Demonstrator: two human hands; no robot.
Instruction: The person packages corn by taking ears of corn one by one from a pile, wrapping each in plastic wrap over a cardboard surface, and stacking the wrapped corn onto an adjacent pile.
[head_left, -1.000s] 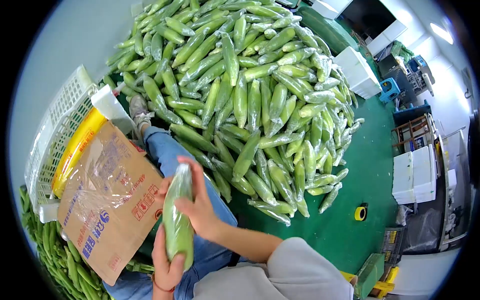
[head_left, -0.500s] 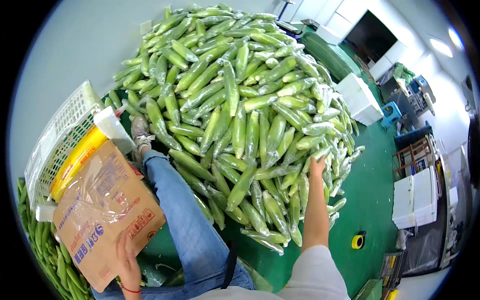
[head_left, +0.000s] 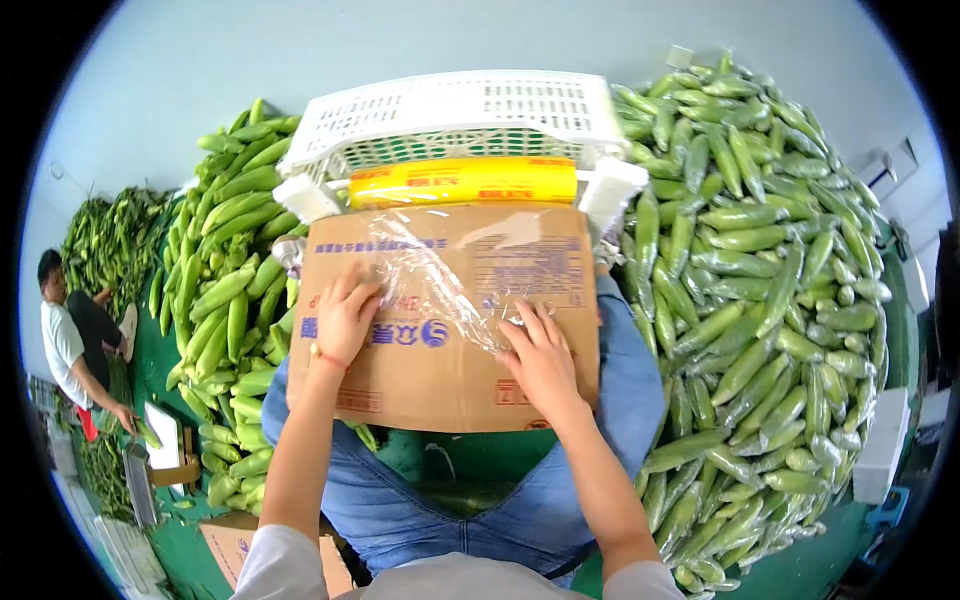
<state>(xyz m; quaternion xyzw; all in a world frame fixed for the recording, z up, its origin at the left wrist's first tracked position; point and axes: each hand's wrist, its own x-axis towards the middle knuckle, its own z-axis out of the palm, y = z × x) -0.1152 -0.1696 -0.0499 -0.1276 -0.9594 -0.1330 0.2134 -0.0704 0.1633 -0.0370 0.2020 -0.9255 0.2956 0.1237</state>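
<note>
A brown cardboard sheet (head_left: 450, 390) lies across my lap, with clear plastic film (head_left: 440, 270) stretched over its middle. My left hand (head_left: 345, 312) rests on the cardboard's left part, fingers spread near the film's left edge. On the right part, my right hand (head_left: 540, 355) touches the film's lower edge, its fingers apart. Just beyond the cardboard, a yellow film roll (head_left: 460, 184) lies between two white foam blocks (head_left: 610, 195). Behind it stands a white plastic crate (head_left: 460, 105) on its side. Neither hand holds an ear.
Film-wrapped green ears (head_left: 750, 300) form a large pile on the right. Unwrapped ears (head_left: 235, 290) are heaped on the left. Another person (head_left: 70, 340) sits at the far left beside more green produce (head_left: 115, 235). White boxes (head_left: 880, 445) stand at the right edge.
The view has swung left to the cardboard. The wrapped ear held a second ago is out of my hands, and my right hand has come back from the wrapped pile onto the film.
</note>
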